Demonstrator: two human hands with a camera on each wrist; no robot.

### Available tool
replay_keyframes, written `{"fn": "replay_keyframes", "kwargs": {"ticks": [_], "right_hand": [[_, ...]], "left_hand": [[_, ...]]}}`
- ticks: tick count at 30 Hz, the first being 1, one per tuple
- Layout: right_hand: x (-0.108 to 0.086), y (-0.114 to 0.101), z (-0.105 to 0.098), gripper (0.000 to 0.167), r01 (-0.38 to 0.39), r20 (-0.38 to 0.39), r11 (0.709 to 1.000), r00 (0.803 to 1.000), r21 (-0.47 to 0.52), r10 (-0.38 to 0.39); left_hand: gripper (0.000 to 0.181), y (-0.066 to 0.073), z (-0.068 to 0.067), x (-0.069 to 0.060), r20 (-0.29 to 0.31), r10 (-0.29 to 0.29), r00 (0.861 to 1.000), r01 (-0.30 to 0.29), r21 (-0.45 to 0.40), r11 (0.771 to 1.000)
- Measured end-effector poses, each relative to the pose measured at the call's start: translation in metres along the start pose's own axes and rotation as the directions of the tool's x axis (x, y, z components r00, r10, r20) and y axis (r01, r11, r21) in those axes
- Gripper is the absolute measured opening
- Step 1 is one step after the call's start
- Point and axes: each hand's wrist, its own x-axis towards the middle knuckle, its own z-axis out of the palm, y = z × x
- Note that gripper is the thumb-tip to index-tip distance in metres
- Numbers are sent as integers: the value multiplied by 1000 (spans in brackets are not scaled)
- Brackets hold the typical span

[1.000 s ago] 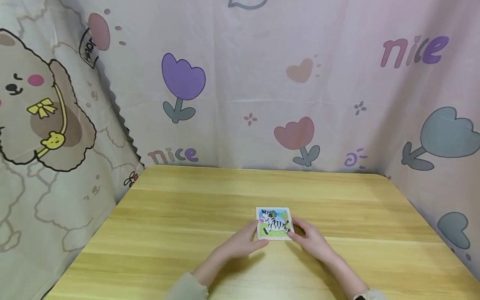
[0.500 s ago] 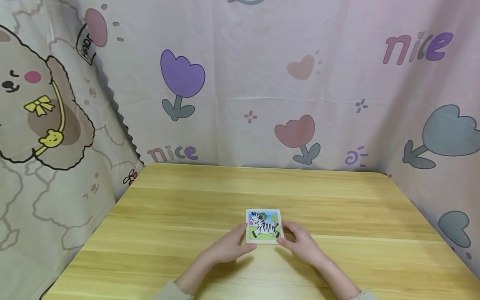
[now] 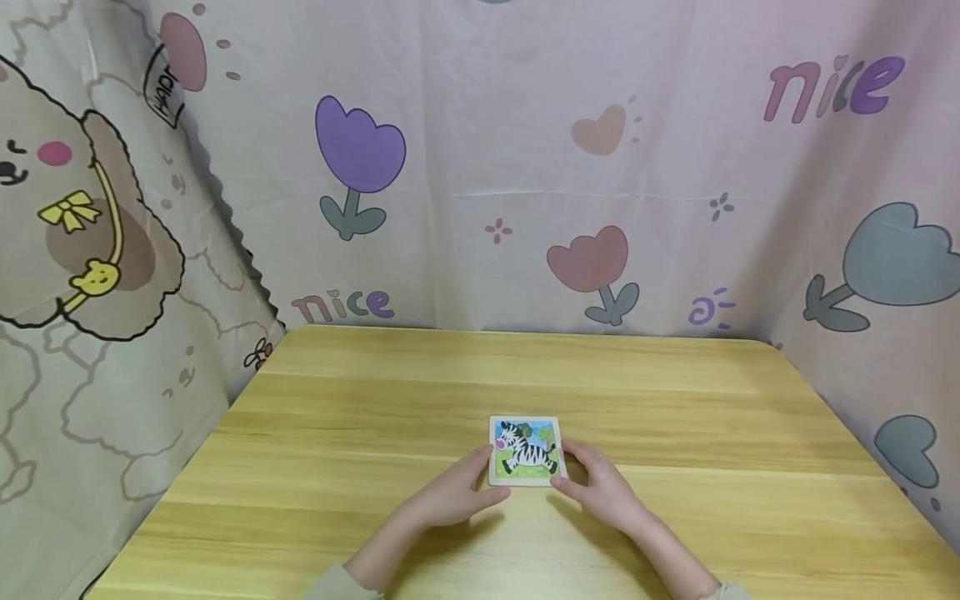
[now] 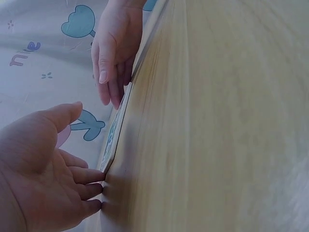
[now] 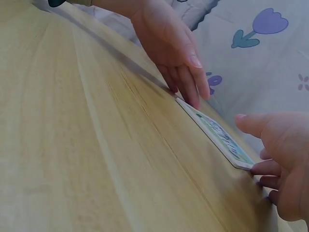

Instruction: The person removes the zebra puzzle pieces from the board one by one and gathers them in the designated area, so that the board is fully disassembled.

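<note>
A square zebra picture board (image 3: 525, 451) with a pale border lies flat on the table. At its left edge is the left hand (image 3: 453, 493), fingertips touching the side and thumb apart from it. The right hand (image 3: 604, 492) is at the right edge, its thumb near the lower right corner. In the left wrist view the left hand (image 4: 46, 171) has its fingers loosely extended against the board (image 4: 112, 137). The right wrist view shows the right hand (image 5: 285, 162) with a fingertip at the near corner of the board (image 5: 219, 135), thumb raised.
The wooden table (image 3: 360, 417) reaches back to a patterned curtain (image 3: 465, 108) with flowers, hearts and lettering. Another curtain side with a bear print (image 3: 97, 225) hangs at the left.
Both hands and the zebra board have shifted left and slightly toward the person compared with a second ago. Since half a second ago they have hardly moved.
</note>
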Motion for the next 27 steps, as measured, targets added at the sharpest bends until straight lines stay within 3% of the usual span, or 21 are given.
{"fn": "replay_keyframes", "kwargs": {"ticks": [5, 8, 10, 13, 17, 20, 23, 27], "right_hand": [[2, 3, -5, 60, -9, 6, 1000, 1000, 7, 9], [8, 6, -10, 63, -4, 6, 1000, 1000, 19, 4], [14, 8, -14, 64, -6, 6, 1000, 1000, 24, 6], [28, 10, -18, 61, -3, -2, 999, 1000, 43, 3], [45, 7, -19, 60, -5, -3, 998, 1000, 56, 5], [55, 3, -17, 60, -1, 23, 999, 1000, 49, -1], [63, -3, -12, 59, 18, 43, 999, 999, 45, -20], [73, -13, -2, 56, 83, 51, 997, 995, -4, -83]], "left_hand": [[77, 0, -1, -1, -10, 12, 1000, -12, 51, 999], [77, 0, -2, 0, -27, 42, 999, -37, 153, 988], [76, 0, -2, 1, -31, 59, 998, -50, 244, 968], [75, 0, -2, 2, -18, 86, 996, -71, 413, 908], [77, 4, 0, 1, 58, 132, 990, -138, 625, 768], [78, 5, 2, -3, 137, 145, 980, -199, 708, 678], [77, 6, 4, -7, 179, 151, 972, -234, 731, 641], [76, 5, 6, -10, 183, 153, 971, -238, 724, 647]]}}
